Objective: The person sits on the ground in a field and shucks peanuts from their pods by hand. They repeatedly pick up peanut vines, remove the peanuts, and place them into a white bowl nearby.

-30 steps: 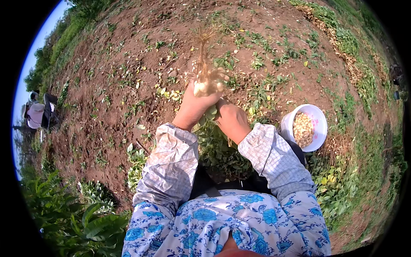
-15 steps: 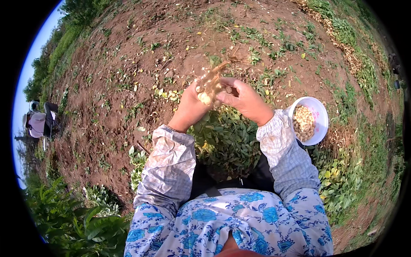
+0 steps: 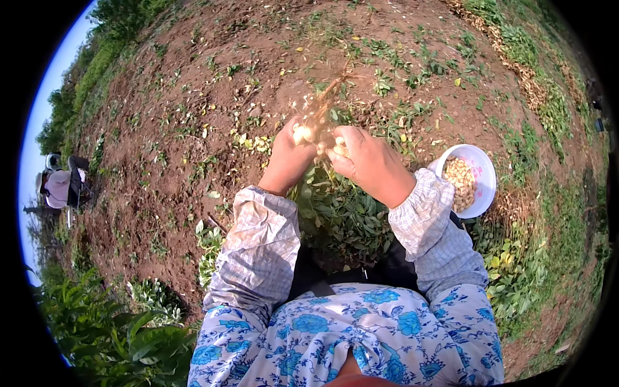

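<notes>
A peanut plant (image 3: 320, 111) is held up in front of me, its thin brown roots pointing away and its leafy green stems hanging down toward my lap. My left hand (image 3: 287, 158) is closed round it just below the roots, beside a cluster of pale pods (image 3: 303, 134). Fingers curled, my right hand (image 3: 374, 161) grips several peanuts (image 3: 340, 148) at the right side of the same plant. To the right of my right forearm stands a white bucket (image 3: 488, 187), partly filled with picked peanuts (image 3: 458, 180).
Brown soil (image 3: 174, 148) strewn with leaves spreads ahead. Peanut foliage (image 3: 348, 213) is heaped between my knees. A leafy bush (image 3: 142, 342) grows at the lower left. Another person (image 3: 58, 187) is far off on the left. A row of pulled plants (image 3: 516, 58) runs along the upper right.
My right hand has drawn slightly down and toward me, its fingers now curled round peanuts. The left hand keeps its hold on the plant, nearly in place.
</notes>
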Demonstrator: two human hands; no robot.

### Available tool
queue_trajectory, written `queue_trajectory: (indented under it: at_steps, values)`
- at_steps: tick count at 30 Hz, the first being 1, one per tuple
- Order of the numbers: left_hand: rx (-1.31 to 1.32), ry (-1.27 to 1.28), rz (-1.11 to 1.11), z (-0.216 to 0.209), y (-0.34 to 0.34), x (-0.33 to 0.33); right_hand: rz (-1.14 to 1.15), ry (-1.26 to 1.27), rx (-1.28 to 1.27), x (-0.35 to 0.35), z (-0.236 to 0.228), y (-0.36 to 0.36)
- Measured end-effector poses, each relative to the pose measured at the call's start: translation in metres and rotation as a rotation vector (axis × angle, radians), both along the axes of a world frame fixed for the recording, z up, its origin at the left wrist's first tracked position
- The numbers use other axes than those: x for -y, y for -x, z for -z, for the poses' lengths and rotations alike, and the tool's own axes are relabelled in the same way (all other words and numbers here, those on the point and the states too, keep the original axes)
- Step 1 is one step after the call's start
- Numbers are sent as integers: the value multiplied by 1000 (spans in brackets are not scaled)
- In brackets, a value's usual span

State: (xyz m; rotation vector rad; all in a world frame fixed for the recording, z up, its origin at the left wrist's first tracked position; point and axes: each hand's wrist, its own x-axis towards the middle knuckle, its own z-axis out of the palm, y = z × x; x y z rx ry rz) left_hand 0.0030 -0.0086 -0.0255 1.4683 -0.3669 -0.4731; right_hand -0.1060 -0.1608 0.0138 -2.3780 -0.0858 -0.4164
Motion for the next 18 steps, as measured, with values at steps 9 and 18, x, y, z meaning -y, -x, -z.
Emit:
queue_trajectory:
  at_steps: [9,18]
  values:
    - [-63,43,-95,-2,-8,-8,-22,-1081,-169,33,0,-1]
    - [260,-88,-77,8,2,3,-48,-864,-192,-8,35,-16]
